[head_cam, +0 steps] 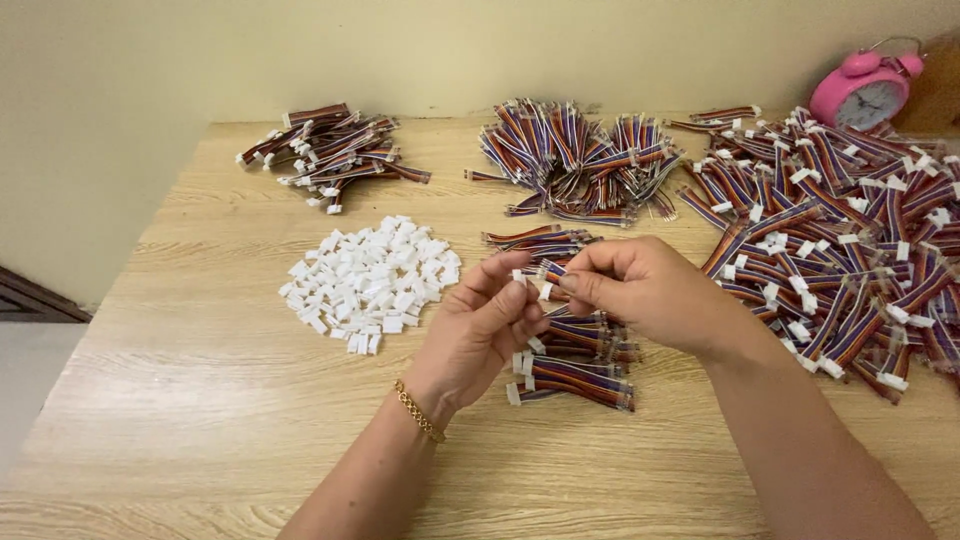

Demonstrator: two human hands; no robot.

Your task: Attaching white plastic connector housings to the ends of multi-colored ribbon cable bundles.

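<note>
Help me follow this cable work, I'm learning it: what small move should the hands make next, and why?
Probably press the white connector fully onto the wire end. Both the left hand and the right hand pinch one multicoloured cable between fingertips above the wooden table, and the connector sits right at their meeting point. Whether it is already seated is too small to tell.

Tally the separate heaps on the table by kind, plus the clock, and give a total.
Heaps of multicoloured wire bundles: 5 (back left, back middle, right, centre under the hands, small clump behind the fingers)
Heap of loose white connectors: 1
Pink alarm clock: 1
Total: 7
</note>
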